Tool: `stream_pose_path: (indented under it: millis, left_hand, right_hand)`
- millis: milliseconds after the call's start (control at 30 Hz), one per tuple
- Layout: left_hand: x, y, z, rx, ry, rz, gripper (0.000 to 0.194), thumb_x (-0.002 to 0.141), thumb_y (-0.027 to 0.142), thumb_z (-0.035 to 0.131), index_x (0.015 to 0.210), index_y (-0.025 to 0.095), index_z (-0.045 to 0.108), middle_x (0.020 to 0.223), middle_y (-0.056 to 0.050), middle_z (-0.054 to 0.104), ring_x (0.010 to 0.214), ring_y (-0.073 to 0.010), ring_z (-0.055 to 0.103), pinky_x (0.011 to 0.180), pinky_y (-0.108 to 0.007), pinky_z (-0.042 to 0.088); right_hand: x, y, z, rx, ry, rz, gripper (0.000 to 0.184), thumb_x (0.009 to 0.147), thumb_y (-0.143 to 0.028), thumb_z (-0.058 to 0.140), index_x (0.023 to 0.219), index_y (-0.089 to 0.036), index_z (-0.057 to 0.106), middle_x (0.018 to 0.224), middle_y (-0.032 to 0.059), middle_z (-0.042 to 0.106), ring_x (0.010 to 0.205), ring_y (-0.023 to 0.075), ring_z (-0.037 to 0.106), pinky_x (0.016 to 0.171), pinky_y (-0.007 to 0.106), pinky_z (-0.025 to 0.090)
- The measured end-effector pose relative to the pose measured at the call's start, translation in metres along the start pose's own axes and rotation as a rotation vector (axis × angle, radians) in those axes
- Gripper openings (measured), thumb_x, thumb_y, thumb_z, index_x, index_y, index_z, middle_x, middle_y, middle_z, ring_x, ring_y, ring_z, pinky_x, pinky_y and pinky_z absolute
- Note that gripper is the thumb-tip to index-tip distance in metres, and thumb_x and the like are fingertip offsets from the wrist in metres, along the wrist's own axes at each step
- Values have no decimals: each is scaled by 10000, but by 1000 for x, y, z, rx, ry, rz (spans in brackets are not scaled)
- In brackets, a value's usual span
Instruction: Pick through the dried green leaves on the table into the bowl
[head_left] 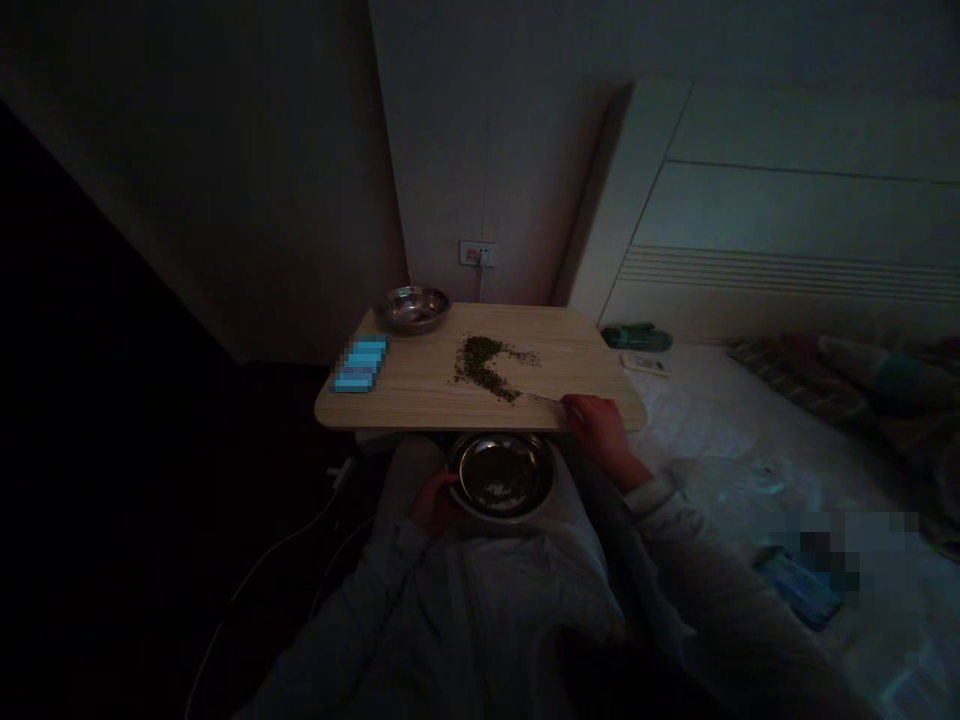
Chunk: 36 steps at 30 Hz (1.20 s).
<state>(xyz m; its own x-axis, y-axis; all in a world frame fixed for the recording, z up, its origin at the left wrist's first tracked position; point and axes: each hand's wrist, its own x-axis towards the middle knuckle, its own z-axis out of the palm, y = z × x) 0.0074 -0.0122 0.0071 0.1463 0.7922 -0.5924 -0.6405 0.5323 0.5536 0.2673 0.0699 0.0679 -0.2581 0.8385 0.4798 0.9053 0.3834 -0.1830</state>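
In dim light, my left hand (pixel 435 503) grips the left side of a shiny metal bowl (pixel 546 482) on my lap, below the table's near edge. Small dark green grains (pixel 499 465) lie in this bowl, with some paler bits among them. At the table's right front, my right hand (pixel 600 432) is closed around a thin, pale, flat tool (pixel 544 399); its exact kind is unclear. The tool's tip points left, close to a curved heap of small dark green grains (pixel 480 362) spread on the wooden tabletop (pixel 420 395).
A second metal bowl (pixel 414 312) stands at the table's back left, behind a lit, blurred screen (pixel 361 363). A wall socket (pixel 478 254) holds a plug. On the bed at right are a green object (pixel 637 337), a pale remote-like item (pixel 645 365) and a phone (pixel 801 588). A cable (pixel 262 553) hangs at left.
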Motion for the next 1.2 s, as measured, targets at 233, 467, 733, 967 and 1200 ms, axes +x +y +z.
stream_pose_path:
  millis: [233, 467, 733, 967, 1200]
  left_hand:
    - [-2, 1, 3, 3, 9, 8, 127, 716, 104, 537, 749, 153, 650, 652, -31, 704, 678, -198, 664, 648, -322, 514]
    - [4, -2, -4, -7, -11, 8, 141, 705, 111, 558, 797, 153, 656, 693, -34, 716, 754, -207, 676, 712, -331, 518]
    - [7, -3, -7, -32, -30, 28, 161, 684, 112, 570, 811, 150, 661, 727, -43, 725, 825, -227, 677, 753, -348, 520]
    - [6, 0, -11, -66, -31, 39, 114, 698, 103, 563, 742, 165, 648, 679, -15, 708, 647, -173, 660, 653, -310, 530]
    - [2, 2, -10, -69, -13, 40, 110, 695, 108, 563, 748, 172, 636, 687, -22, 710, 759, -210, 679, 726, -354, 540]
  right_hand:
    - [-27, -25, -13, 25, -34, -90, 207, 876, -181, 458, 946, -199, 653, 914, 75, 703, 851, 224, 609, 768, 346, 389]
    - [-41, -55, -16, 198, -75, -196, 210, 864, -200, 481, 962, -214, 666, 886, 74, 703, 838, 221, 624, 769, 354, 445]
    - [9, -53, 2, 477, -21, 87, 214, 847, -267, 489, 984, -196, 637, 819, 55, 706, 742, 186, 645, 672, 299, 497]
    - [44, -48, 21, 444, -123, 127, 180, 806, -215, 535, 949, -193, 641, 792, 43, 702, 683, 160, 632, 627, 265, 473]
    - [56, -22, 28, 432, -58, 187, 189, 780, -222, 526, 915, -204, 657, 725, 28, 689, 636, 156, 613, 603, 270, 475]
